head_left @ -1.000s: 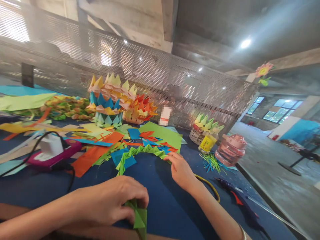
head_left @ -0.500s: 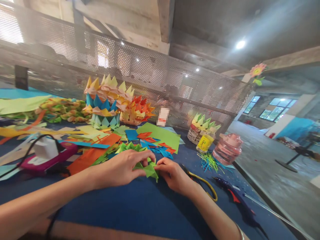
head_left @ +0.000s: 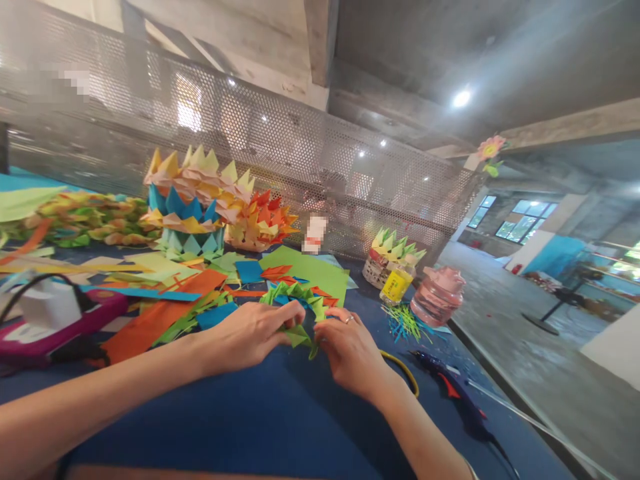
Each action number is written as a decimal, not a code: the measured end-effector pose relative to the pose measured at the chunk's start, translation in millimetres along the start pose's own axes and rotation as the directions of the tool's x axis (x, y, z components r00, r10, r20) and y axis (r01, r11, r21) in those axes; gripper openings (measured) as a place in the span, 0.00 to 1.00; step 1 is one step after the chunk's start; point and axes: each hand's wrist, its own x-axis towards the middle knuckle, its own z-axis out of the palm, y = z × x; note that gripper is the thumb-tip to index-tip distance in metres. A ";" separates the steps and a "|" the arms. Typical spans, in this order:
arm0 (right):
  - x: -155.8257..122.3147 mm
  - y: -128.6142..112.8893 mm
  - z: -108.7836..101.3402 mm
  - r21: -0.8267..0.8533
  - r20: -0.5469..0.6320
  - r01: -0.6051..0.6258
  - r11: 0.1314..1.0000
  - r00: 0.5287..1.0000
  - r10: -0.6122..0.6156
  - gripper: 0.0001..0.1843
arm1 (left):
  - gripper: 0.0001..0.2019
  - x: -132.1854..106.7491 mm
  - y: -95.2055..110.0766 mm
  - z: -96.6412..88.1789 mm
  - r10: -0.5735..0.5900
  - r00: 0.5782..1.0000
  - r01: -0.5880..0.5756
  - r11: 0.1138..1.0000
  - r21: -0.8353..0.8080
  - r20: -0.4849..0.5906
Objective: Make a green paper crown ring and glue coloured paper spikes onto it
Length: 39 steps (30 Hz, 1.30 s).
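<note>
Both my hands are on a strip of folded green paper points, low over the blue tabletop. My left hand has its thumb and fingers closed on the near left part. Fingers of my right hand, one wearing a ring, pinch the right side. Behind the fingers the strip curves round in an arc, and part of it is hidden by my left hand. Just right of my right hand lies a yellow scissors handle, the rest covered. Orange and blue folded pieces lie beyond the strip.
Stacked paper crowns stand at the back left, near loose paper strips and a magenta power strip. To the right are a yellow-labelled bottle, a pink jar and a glue gun. A perforated screen borders the back.
The green strip now arcs up behind my fingers and reaches my right hand, which has risen slightly. My view has turned a little to the right.
</note>
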 end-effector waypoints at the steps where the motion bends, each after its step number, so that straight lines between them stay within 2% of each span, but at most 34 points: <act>1: -0.8 0.3 1.1 -0.011 0.016 -0.004 1.000 1.000 0.005 0.10 | 0.07 -0.9 -2.1 3.7 0.009 1.000 -0.009 1.000 0.012 -0.016; 5: -1.3 2.0 4.8 -0.040 0.056 -0.023 0.999 0.998 0.025 0.09 | 0.01 -7.7 -10.2 17.2 0.073 0.997 -0.072 0.997 0.037 -0.030; 9: -0.3 3.1 5.1 -0.050 0.065 -0.025 0.998 0.997 0.028 0.09 | 0.06 -13.2 -13.0 22.7 0.156 0.988 -0.156 0.988 -0.003 0.022; 14: -0.5 2.3 4.4 -0.045 0.066 -0.027 0.999 0.997 0.030 0.09 | 0.06 -13.0 -10.5 24.4 0.145 0.988 -0.141 0.987 -0.071 0.057; 19: -0.4 -1.1 4.6 -0.034 0.055 -0.042 0.999 0.998 0.043 0.12 | 0.06 -13.6 -9.2 30.3 0.183 0.983 -0.182 0.983 -0.028 0.027; 23: -4.0 -8.0 -2.5 -0.032 0.029 -0.076 0.997 0.997 0.077 0.18 | 0.05 -16.0 -9.3 34.0 0.193 0.981 -0.193 0.981 -0.025 -0.006; 27: -28.4 -13.4 -21.4 -0.013 -0.094 -0.221 0.975 0.971 0.219 0.19 | 0.05 -17.8 -10.2 36.2 0.189 0.982 -0.189 0.980 -0.058 -0.015; 29: -53.7 -8.8 -33.9 -0.014 -0.173 -0.324 0.946 0.933 0.317 0.16 | 0.06 -18.4 -11.1 38.0 0.192 0.981 -0.193 0.979 -0.072 -0.019; 31: -86.5 2.7 -48.1 -0.057 -0.215 -0.477 0.877 0.864 0.456 0.14 | 0.06 -18.6 -12.2 40.2 0.194 0.981 -0.195 0.978 -0.074 -0.019; 32: -104.4 10.4 -55.8 -0.091 -0.216 -0.565 0.820 0.815 0.538 0.14 | 0.07 -18.6 -12.7 41.2 0.195 0.981 -0.196 0.978 -0.072 -0.018; 33: -122.2 18.6 -63.6 -0.139 -0.212 -0.665 0.734 0.744 0.634 0.15 | 0.07 -18.5 -13.1 42.0 0.195 0.981 -0.196 0.978 -0.070 -0.021; 34: -139.2 26.7 -71.3 -0.200 -0.205 -0.766 0.611 0.642 0.739 0.15 | 0.07 -18.4 -13.4 42.6 0.196 0.980 -0.197 0.978 -0.068 -0.025; 35: -154.7 34.2 -78.4 -0.226 -0.226 -0.819 0.528 0.571 0.789 0.16 | 0.07 -18.1 -13.4 43.0 0.197 0.980 -0.199 0.978 -0.068 -0.030; 37: -178.5 45.5 -89.1 -0.252 -0.249 -0.879 0.405 0.464 0.851 0.18 | 0.07 -17.4 -13.0 43.1 0.204 0.978 -0.206 0.976 -0.069 -0.040; 39: -190.6 51.5 -93.2 -0.247 -0.210 -0.905 0.345 0.398 0.893 0.21 | 0.07 -16.8 -12.3 42.8 0.218 0.974 -0.221 0.973 -0.062 -0.055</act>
